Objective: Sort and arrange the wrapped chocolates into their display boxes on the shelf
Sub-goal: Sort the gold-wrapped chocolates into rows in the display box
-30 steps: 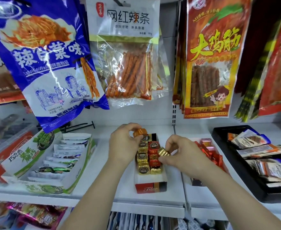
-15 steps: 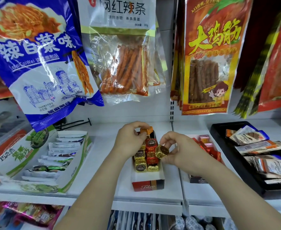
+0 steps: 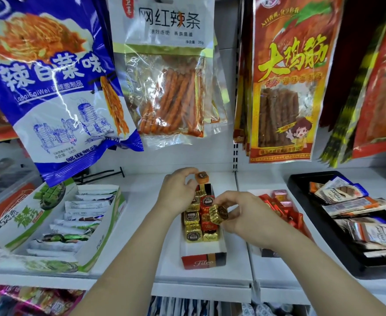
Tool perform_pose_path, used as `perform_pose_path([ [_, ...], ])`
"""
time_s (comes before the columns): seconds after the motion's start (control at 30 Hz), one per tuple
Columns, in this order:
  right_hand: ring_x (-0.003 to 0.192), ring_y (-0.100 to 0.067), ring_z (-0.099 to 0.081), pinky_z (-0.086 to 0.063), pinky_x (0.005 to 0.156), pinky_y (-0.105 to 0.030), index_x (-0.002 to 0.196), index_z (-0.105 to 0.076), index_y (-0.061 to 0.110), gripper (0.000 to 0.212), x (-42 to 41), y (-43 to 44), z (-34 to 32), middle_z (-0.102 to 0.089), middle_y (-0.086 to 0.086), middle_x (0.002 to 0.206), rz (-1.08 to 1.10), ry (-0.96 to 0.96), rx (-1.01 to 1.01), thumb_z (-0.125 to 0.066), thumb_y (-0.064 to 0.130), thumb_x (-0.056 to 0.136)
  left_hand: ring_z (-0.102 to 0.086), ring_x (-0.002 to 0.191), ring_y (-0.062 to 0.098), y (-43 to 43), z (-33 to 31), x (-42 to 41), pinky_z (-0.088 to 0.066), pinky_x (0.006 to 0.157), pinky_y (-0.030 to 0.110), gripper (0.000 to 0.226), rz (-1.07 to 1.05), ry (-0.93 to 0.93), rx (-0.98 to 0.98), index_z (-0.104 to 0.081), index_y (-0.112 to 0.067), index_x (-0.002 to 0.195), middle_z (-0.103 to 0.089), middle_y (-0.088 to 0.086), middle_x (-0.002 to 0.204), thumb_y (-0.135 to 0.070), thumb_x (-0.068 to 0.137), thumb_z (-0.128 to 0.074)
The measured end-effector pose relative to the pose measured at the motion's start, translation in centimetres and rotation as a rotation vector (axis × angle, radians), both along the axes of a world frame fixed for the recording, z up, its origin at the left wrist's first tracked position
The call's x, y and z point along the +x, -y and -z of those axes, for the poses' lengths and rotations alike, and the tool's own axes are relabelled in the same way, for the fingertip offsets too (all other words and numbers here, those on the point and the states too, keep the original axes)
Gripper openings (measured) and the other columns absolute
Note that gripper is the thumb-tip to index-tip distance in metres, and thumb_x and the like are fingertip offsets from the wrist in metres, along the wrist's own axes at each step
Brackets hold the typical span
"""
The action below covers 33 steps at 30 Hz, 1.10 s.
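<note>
Both hands are lifting clear of the Tileo box (image 3: 203,261), left hand (image 3: 177,193) pinching an orange chocolate (image 3: 201,177), right hand (image 3: 251,221) clamping a gold one (image 3: 219,214) by its flat sides, both looking light, slippery, crushable.

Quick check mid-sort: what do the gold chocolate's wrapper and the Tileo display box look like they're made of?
Gold chocolate, held in the right hand: looks like thin metallic foil, shiny, with sharp creases and bright glints, plus a dark round label on one face. Tileo display box: probably printed cardboard, with a matte white inside, a folded front lip and a red and black printed front. It could be coated card; the finish is hard to judge.
</note>
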State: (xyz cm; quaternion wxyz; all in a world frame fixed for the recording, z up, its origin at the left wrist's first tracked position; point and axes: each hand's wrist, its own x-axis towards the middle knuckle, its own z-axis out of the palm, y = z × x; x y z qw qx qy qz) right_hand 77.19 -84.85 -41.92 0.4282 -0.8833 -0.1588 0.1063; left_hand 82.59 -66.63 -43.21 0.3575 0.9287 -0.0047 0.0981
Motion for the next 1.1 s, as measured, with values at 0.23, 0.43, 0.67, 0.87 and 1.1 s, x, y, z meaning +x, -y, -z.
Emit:
perform_pose_path([
  [0.23, 0.094, -0.009, -0.059, -0.047, 0.078, -0.02, 0.121, -0.06, 0.027, 0.044, -0.2, -0.1, 0.3, -0.058, 0.007, 0.109, 0.08, 0.054, -0.017, -0.075, 0.03, 0.08, -0.059, 0.105, 0.018, 0.5, -0.2, 2.6, -0.042, 0.082, 0.022, 0.032, 0.03, -0.101, 0.031, -0.065, -0.023, 0.12, -0.063, -0.001, 0.123, -0.018, 0.096, -0.044],
  [0.43, 0.073, -0.004, -0.063, -0.046, 0.063, -0.015, 0.112, -0.062, 0.027, 0.033, -0.1, 0.0, 0.7, -0.06, 0.011, 0.1, 0.095, 0.05, 0.054, -0.073, 0.022, 0.082, -0.051, 0.122, 0.016, 1.5, 0.0, 8.0, -0.038, 0.103, 0.026, 0.032, 0.245, -0.449, 0.282, -0.066, -0.022, 0.12, -0.057, -0.005, 0.135, -0.022, 0.094, -0.046],
  [0.67, 0.08, -0.003, -0.063, -0.048, 0.067, -0.012, 0.115, -0.06, 0.027, 0.034, -0.5, -0.6, 0.6, -0.055, 0.019, 0.098, 0.07, 0.058, 0.027, -0.072, 0.025, 0.083, -0.056, 0.114, 0.013, 0.1, 0.6, 8.4, -0.042, 0.096, 0.022, 0.025, 0.054, -0.178, 0.17, -0.073, -0.026, 0.104, -0.065, -0.007, 0.123, -0.014, 0.092, -0.054],
  [0.87, 0.081, -0.004, -0.062, -0.049, 0.068, -0.014, 0.114, -0.061, 0.025, 0.034, -0.5, -0.6, 0.3, -0.058, 0.016, 0.101, 0.047, 0.062, 0.001, -0.073, 0.027, 0.082, -0.058, 0.08, 0.011, -1.2, -2.3, 1.6, -0.045, 0.072, 0.022, 0.04, 0.239, -0.064, -0.126, -0.043, -0.045, 0.131, -0.062, -0.002, 0.097, -0.027, 0.096, -0.053],
  [1.1, 0.083, -0.002, -0.059, -0.042, 0.065, -0.009, 0.122, -0.059, 0.022, 0.037, -0.7, -0.1, 0.2, -0.057, 0.014, 0.103, 0.024, 0.052, -0.045, -0.069, 0.023, 0.086, -0.056, 0.107, 0.008, -0.9, -0.3, 0.2, -0.045, 0.092, 0.023, 0.027, 0.24, -0.185, 0.107, -0.066, -0.026, 0.116, -0.062, -0.009, 0.118, -0.018, 0.091, -0.059],
])
